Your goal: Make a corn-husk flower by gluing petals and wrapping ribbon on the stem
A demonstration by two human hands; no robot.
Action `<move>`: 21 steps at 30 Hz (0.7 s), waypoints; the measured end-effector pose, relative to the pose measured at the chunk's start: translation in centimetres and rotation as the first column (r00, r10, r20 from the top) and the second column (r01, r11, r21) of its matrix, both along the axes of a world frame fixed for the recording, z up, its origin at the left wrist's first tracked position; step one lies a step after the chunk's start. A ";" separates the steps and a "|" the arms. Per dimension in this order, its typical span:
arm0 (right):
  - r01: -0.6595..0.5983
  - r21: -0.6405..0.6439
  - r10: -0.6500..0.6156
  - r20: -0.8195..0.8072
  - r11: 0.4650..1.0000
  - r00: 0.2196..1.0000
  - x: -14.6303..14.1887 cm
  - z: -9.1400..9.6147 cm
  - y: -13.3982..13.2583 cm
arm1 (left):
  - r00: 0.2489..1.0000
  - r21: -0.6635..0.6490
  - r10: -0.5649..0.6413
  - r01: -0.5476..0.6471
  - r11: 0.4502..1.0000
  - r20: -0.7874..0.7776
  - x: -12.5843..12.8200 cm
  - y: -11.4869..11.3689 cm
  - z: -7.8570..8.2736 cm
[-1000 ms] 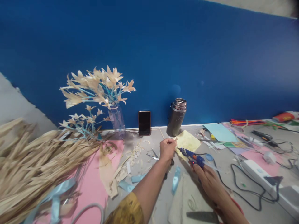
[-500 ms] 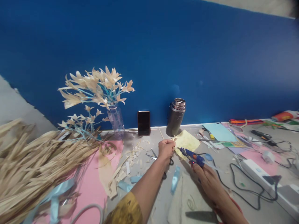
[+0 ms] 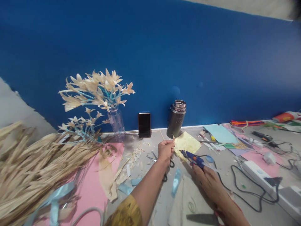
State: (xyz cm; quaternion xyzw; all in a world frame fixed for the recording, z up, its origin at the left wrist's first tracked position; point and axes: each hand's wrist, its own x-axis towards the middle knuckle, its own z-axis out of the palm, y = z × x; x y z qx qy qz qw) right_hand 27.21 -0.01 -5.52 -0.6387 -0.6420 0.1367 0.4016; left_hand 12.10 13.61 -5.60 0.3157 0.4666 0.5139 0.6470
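Observation:
My right hand (image 3: 205, 177) is closed round the handle of a blue hot glue gun (image 3: 194, 158). The gun's nozzle points left, over the lower edge of a pale yellow paper sheet (image 3: 187, 144). At the sheet's left edge, my left hand (image 3: 166, 150) is closed in a pinch; a small pale tip shows at its fingers, too small to name. Partly hidden by the left wrist, a pair of scissors (image 3: 171, 164) lies on the table. Behind the paper stands a dark steel flask (image 3: 176, 121) without a lid.
Dried husks (image 3: 42, 169) heap at the left beside husk flowers in a clear vase (image 3: 117, 125). A phone (image 3: 144, 125) leans on the blue wall. A white power strip (image 3: 258, 175) and black cables lie at the right. Blue ribbon (image 3: 176, 182) lies between my forearms.
The glue gun's nozzle sits slightly farther from my left fingers than before. Both hands keep their grip, and the view has shifted a little.

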 end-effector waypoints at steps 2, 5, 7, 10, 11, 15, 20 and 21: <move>-0.011 -0.028 0.011 0.006 1.000 1.000 0.2 -0.1 -0.1 | 1.000 0.006 -0.002 0.002 1.000 -0.001 0.1 -0.2 0.1; -0.012 -0.080 0.012 0.004 0.997 1.000 0.2 -0.2 -0.2 | 1.000 0.026 -0.004 0.004 1.000 -0.008 0.4 -0.6 0.1; -0.032 -0.092 0.032 0.008 0.995 0.999 0.2 -0.2 -0.2 | 1.000 0.038 -0.006 0.007 0.999 -0.014 0.5 -0.7 0.1; -0.058 -0.093 0.060 0.027 0.994 0.998 0.1 -0.1 -0.3 | 1.000 0.043 -0.006 0.007 0.999 -0.021 0.5 -0.7 0.2; -0.059 -0.091 0.062 0.035 0.994 0.997 0.1 -0.1 -0.3 | 1.000 0.042 -0.005 0.006 0.999 -0.024 0.5 -0.7 0.2; -0.038 -0.067 0.042 0.065 0.997 0.997 0.2 -0.2 -0.3 | 0.999 0.033 -0.007 0.008 0.999 -0.031 0.4 -0.7 0.1; -0.074 -0.042 0.077 0.073 0.996 0.994 0.3 -0.6 -0.3 | 1.000 0.018 -0.011 0.012 1.000 -0.025 0.3 -0.7 0.2; -0.067 -0.028 0.069 0.047 0.997 0.997 0.3 -0.6 -0.2 | 1.000 0.015 -0.010 0.011 1.000 -0.022 0.3 -0.6 0.2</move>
